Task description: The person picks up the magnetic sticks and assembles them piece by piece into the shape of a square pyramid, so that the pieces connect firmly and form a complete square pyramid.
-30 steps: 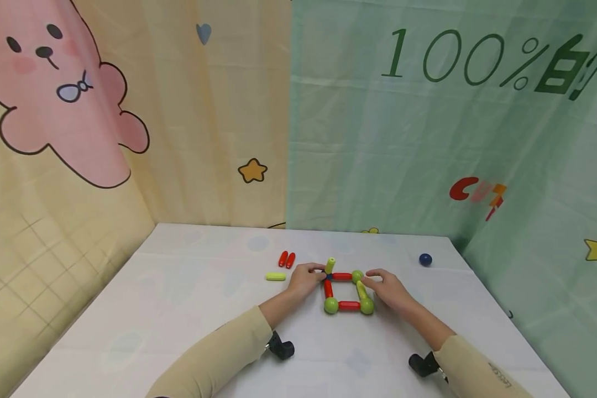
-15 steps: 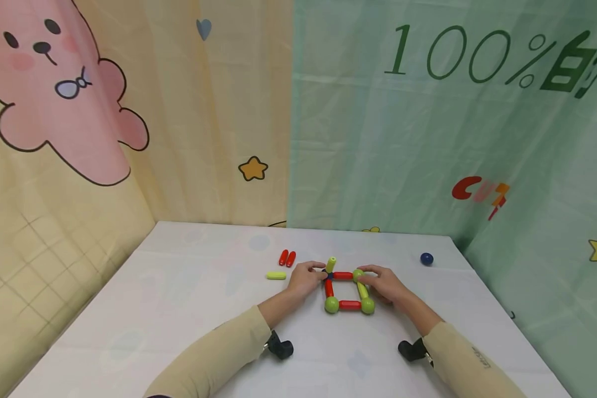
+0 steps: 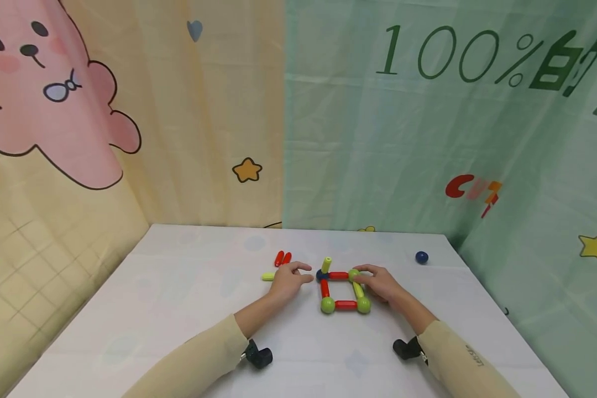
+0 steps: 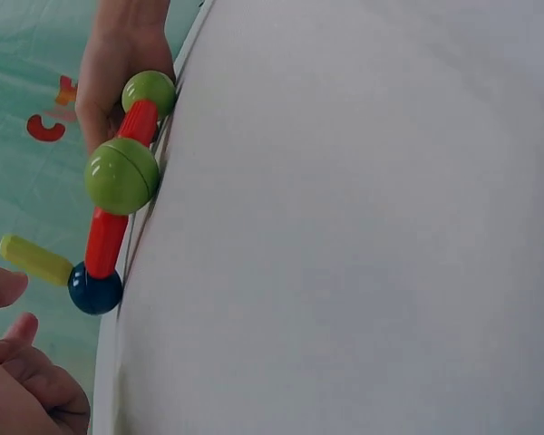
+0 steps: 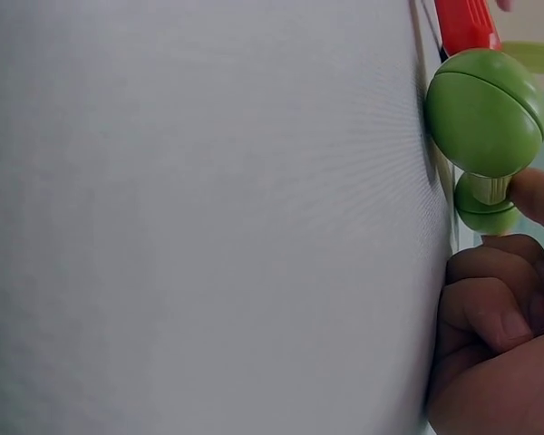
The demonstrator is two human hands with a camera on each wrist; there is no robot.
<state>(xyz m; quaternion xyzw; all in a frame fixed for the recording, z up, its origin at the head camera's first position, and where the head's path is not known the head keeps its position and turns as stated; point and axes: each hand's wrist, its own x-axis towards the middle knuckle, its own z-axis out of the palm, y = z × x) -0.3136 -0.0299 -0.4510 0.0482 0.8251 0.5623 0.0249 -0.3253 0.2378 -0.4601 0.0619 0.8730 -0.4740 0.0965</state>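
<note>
Square frame [image 3: 345, 305] lies flat, one yellow-green rod [image 3: 326, 265] standing upright.

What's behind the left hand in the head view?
Behind the left hand, a yellow-green rod shows only its left end; the rest is covered. Two red rods lie farther back. Anything fully hidden can't be seen.

In the head view, the left hand [image 3: 287, 282] hides one end of the loose yellow rod [image 3: 267, 276], the right hand [image 3: 382, 283] part of a green ball [image 3: 353, 274]; print [image 3: 475, 355] on the right sleeve [image 3: 453, 354] is illegibly small. The right wrist view crops a red rod [image 5: 467, 24].
</note>
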